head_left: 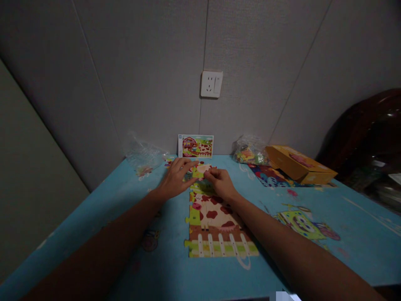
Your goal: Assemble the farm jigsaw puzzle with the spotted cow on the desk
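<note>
A partly joined farm jigsaw puzzle (pixel 216 225) with a spotted cow and a white fence lies on the blue cartoon-print table (pixel 125 234). My left hand (pixel 175 177) rests flat at the puzzle's far end, fingers stretched over the pieces. My right hand (pixel 221 183) is beside it, its fingers pinched on a puzzle piece (pixel 202 169) at the top edge of the puzzle. A reference picture card (pixel 196 146) of the farm scene leans against the wall just behind both hands.
A clear plastic bag (pixel 142 156) lies at the back left, with loose pieces near it. A second bag of pieces (pixel 249 152) and a yellow cardboard box (pixel 297 165) sit at the back right. A wall socket (pixel 211 84) is above. A dark brown rounded object (pixel 366 133) stands at right.
</note>
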The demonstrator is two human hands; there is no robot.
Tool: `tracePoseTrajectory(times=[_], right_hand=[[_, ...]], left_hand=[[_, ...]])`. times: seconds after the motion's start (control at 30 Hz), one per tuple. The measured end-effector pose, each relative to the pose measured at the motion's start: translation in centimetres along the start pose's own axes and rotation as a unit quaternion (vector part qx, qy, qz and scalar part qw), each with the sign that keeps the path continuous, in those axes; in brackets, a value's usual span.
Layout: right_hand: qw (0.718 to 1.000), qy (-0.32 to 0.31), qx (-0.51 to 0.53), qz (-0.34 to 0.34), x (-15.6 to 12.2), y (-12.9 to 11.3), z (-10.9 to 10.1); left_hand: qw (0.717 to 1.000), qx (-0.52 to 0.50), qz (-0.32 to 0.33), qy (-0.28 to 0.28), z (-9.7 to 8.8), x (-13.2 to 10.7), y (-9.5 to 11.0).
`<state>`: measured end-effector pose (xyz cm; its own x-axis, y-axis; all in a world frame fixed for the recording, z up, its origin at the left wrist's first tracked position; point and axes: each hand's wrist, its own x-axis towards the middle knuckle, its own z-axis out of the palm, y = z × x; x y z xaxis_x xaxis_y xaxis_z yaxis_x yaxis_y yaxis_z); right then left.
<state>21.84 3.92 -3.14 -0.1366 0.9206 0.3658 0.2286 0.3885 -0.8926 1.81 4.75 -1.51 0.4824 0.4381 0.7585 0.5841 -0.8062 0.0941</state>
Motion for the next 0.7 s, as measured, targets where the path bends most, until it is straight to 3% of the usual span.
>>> tracePoseTrajectory(times=[0.27, 0.7], right_hand=[[1.000, 0.000, 0.006, -0.013, 0.02, 0.15, 0.00], [0.999, 0.028, 0.026, -0.010, -0.07, -0.22, 0.05]], left_hand=[[1.000, 0.005, 0.005, 0.017, 0.09, -0.01, -0.08], [1.000, 0.004, 0.012, -0.002, -0.21, 0.17, 0.28]])
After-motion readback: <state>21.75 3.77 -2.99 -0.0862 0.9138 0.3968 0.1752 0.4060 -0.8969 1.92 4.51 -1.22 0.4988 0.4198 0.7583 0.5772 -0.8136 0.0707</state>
